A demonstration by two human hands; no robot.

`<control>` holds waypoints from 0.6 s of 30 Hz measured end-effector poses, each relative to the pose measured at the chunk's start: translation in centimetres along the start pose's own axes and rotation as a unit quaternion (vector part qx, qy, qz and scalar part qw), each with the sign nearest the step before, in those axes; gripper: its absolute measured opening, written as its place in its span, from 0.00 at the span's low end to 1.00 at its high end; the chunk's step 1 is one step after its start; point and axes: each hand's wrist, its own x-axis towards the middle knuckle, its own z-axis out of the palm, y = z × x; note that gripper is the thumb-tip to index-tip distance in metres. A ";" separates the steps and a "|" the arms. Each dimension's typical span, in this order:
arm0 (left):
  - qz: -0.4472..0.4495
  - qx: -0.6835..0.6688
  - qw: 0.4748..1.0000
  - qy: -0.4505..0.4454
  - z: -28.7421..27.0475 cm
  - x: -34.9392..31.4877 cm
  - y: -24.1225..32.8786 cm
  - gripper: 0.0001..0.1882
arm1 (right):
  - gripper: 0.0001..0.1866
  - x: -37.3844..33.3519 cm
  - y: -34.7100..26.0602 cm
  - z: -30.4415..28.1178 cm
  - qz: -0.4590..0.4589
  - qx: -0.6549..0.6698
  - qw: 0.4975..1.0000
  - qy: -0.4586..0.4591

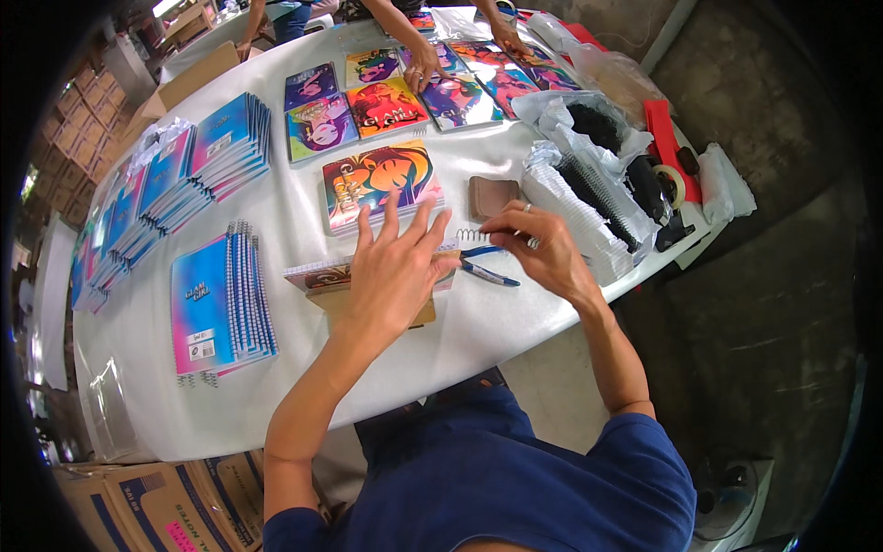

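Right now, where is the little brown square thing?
In the head view, the brown square thing sits slightly right of centre on the white table, just beyond the right hand.

Notebook (315, 279): up on edge, whitish edge on top, dark illustrated cover facing front edge of table (497, 322), middle hidden.
Wire coil (471, 235): thin dark spiral, short run visible, roughly horizontal, by notebook's right end. Can't tell if threaded into holes.

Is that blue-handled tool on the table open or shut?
The blue-handled tool looks open: its handles spread apart, with white table showing between them. Its tip is hidden.
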 end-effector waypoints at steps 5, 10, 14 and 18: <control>-0.007 -0.055 0.998 -0.036 0.7 0.1 -0.2 0.23 | 0.06 0.1 1.3 0.1 0.019 0.006 1.000 -0.005; -0.007 -0.061 0.998 -0.020 0.9 0.0 -0.2 0.23 | 0.06 0.5 1.4 0.0 0.000 0.060 0.997 -0.055; -0.002 -0.073 0.997 -0.030 0.9 -0.1 -0.4 0.23 | 0.07 1.0 2.6 -0.8 -0.039 0.081 0.984 -0.153; -0.008 -0.077 0.997 -0.019 0.8 -0.2 -0.4 0.23 | 0.08 0.9 0.4 -0.4 -0.045 -0.018 0.990 -0.130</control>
